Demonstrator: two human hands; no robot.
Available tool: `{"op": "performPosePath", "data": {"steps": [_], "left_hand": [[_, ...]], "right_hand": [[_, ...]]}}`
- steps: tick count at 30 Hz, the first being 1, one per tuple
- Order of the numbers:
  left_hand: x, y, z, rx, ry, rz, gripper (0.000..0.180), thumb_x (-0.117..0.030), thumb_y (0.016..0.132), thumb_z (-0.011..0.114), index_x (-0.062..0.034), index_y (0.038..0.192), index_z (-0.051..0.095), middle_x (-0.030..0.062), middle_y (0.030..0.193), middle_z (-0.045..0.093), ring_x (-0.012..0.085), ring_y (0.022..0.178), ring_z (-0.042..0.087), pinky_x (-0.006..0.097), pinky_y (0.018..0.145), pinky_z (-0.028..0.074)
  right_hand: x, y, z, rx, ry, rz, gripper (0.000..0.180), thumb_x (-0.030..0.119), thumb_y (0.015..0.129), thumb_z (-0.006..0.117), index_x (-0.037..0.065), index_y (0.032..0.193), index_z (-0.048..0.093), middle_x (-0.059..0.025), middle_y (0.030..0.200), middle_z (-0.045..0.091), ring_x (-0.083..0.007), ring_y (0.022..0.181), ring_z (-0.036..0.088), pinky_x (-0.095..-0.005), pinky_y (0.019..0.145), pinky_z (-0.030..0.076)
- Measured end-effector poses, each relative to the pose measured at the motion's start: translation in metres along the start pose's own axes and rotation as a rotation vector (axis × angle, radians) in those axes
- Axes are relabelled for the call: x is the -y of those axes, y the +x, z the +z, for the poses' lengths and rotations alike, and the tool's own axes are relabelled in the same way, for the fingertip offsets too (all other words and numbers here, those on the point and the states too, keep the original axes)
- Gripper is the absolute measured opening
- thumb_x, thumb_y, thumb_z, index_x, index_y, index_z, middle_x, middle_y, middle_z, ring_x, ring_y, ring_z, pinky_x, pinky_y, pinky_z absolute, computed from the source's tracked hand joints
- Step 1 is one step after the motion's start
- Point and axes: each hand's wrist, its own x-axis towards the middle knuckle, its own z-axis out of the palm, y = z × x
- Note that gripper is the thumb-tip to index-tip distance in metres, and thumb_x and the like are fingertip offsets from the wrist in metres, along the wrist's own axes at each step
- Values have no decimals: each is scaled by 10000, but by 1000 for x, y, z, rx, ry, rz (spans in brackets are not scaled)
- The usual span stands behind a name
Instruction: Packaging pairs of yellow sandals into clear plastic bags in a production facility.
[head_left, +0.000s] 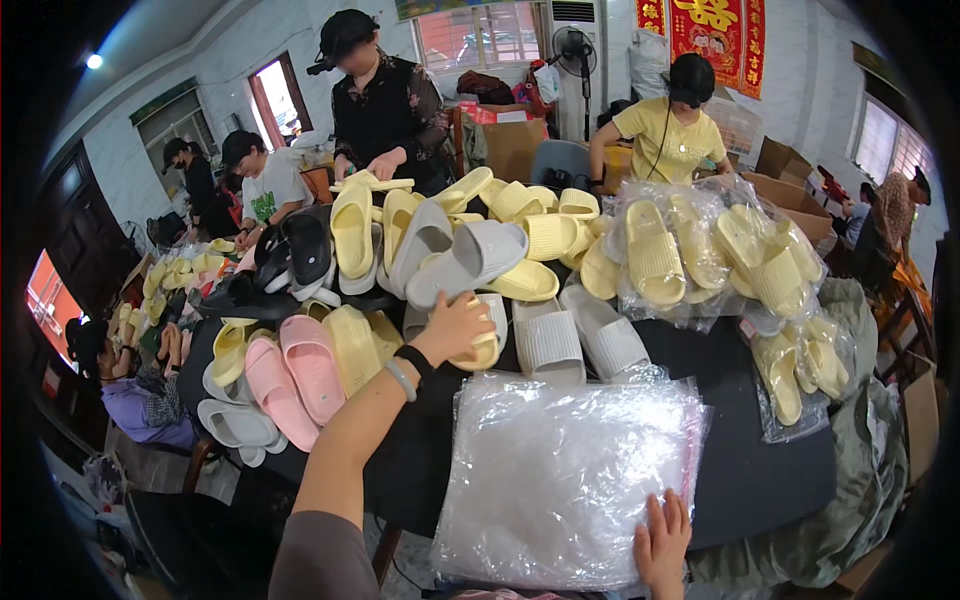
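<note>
The left hand's grip was clamped on a yellow slipper, fingers curled over its upper edge, the arm stretched forward across the dark surface with a grey band and a black band on the wrist. That slipper lay at the near edge of the heap, touching a white ribbed slipper just to the right of the grip. Far to the left of the grip, white slippers lay at the surface's edge, then a pair of pink slippers side by side, then a pale yellow ribbed slipper just left of the forearm. Beyond the grip rose a pile of yellow and grey slippers, with black slippers at its left end. Below and to the right of the grip lay a stack of clear plastic bags, flat on the surface. The right hand's grip rested on the near right corner of that stack, fingers spread and flat, holding nothing. Further right and beyond, bagged yellow slippers sat in clear wrapping, with more bagged pairs at the far right edge. Across the surface, a person in black stood handling slippers, and a person in a yellow shirt bent over boxes.
</note>
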Motion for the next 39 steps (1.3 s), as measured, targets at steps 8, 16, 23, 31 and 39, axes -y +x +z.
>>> {"op": "performPosePath", "data": {"steps": [8,16,23,31,39], "left_hand": [[82,-2,23,-246,113,-103,266,-229,874,613,-309,1110,707,-18,1401,558,367,1355,410,696,1077,289],[112,3,34,-183,242,-303,229,-227,826,688,-260,1052,706,-20,1571,375,338,1494,220,698,1160,123],[36,13,-16,-282,-211,-174,479,-40,745,605,-105,1219,638,113,1435,508,309,1437,338,608,1168,222],[-63,54,-40,-307,-500,284,720,-255,800,747,-34,1414,444,235,1357,513,409,1197,532,476,1016,433],[-94,94,4,-135,-361,88,945,-407,688,825,-214,1510,400,263,1177,518,448,1092,528,486,938,456]], "right_hand": [[1,-2,-1,-3,-6,24,513,274,924,528,12,1365,547,-269,1458,435,-457,1356,375,-536,1113,285],[1,-1,2,-10,4,-6,514,252,913,536,19,1371,545,-261,1463,434,-451,1351,383,-525,1109,296],[-7,-2,4,3,-27,29,514,257,921,530,22,1378,539,-260,1467,431,-447,1355,380,-524,1118,290],[-10,-4,11,-38,-16,17,520,306,916,559,96,1392,548,-208,1478,447,-419,1359,387,-530,1069,317],[-6,-2,12,-83,-31,0,498,303,895,579,110,1354,588,-199,1462,466,-406,1354,403,-522,1040,352]]}}
